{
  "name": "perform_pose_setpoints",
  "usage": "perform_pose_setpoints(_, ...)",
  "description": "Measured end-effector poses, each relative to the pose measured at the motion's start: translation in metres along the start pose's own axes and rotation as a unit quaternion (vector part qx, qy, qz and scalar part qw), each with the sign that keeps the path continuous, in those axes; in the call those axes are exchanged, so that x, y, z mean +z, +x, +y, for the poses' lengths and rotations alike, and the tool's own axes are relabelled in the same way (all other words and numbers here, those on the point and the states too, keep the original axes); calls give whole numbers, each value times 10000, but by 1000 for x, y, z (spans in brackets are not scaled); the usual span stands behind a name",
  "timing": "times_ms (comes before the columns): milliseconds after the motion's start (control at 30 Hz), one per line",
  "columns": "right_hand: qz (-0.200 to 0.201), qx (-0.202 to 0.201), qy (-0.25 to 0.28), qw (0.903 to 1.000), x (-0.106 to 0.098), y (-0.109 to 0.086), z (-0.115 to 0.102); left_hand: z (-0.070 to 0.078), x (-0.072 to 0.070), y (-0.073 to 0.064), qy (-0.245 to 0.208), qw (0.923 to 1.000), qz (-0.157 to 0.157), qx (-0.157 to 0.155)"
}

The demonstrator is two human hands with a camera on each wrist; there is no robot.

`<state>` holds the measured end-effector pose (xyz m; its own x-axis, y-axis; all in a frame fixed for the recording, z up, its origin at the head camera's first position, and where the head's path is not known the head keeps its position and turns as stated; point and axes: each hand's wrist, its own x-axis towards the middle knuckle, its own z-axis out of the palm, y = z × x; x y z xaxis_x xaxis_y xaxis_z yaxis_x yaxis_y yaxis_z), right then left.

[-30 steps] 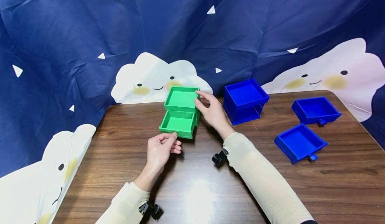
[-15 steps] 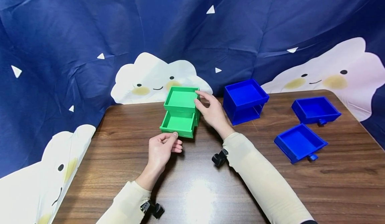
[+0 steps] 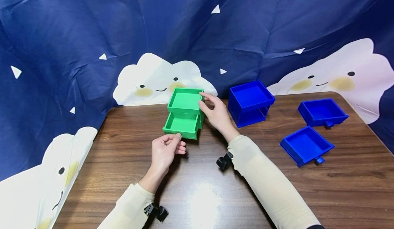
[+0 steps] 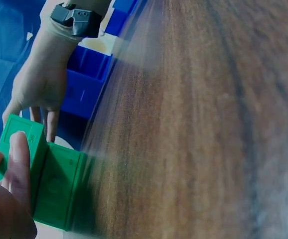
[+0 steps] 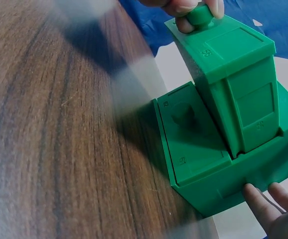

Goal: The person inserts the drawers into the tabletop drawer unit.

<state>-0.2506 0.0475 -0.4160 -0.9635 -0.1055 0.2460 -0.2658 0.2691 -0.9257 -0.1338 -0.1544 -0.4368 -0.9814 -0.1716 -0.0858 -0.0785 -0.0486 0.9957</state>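
Observation:
On the table (image 3: 123, 174), towards the back, stands a small green cabinet (image 3: 185, 100) with a tray-like top. Its upper green drawer (image 3: 181, 123) sticks well out at the front. My left hand (image 3: 164, 150) pinches the round green knob (image 5: 201, 16) of that drawer between thumb and fingers. Below it, the lower green drawer (image 5: 194, 144) sits inside the cabinet, its front flush. At the cabinet's right side, my right hand (image 3: 219, 116) touches the wall and rim with its extended fingertips. No contents show in the pulled-out drawer.
A blue cabinet (image 3: 237, 111) with open drawer slots stands right of the green one. Two loose blue drawers, one farther back (image 3: 323, 112) and one nearer (image 3: 307, 145), lie at the table's right. A dark blue cloth (image 3: 184, 24) with clouds hangs behind.
The upper green drawer has slid slightly inward, with my left hand moving along on its knob. My right hand stays at the cabinet's side.

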Motion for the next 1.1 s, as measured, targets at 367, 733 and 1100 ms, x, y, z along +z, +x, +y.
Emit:
perform_pose_setpoints(367, -16, -9, -8, 10000, 0, 0, 0, -2, 4, 6, -57, 10000, -13, 53)
perform_pose_setpoints(733, 33, -74, -7, 10000, 1, 0, 1, -1, 12, 18, -144, 9998, 35, 101)
perform_pose_setpoints(1100, 25, -31, -48, 10000, 1, 1, 2, -3, 19, 30, -234, 9996, 105, 145)
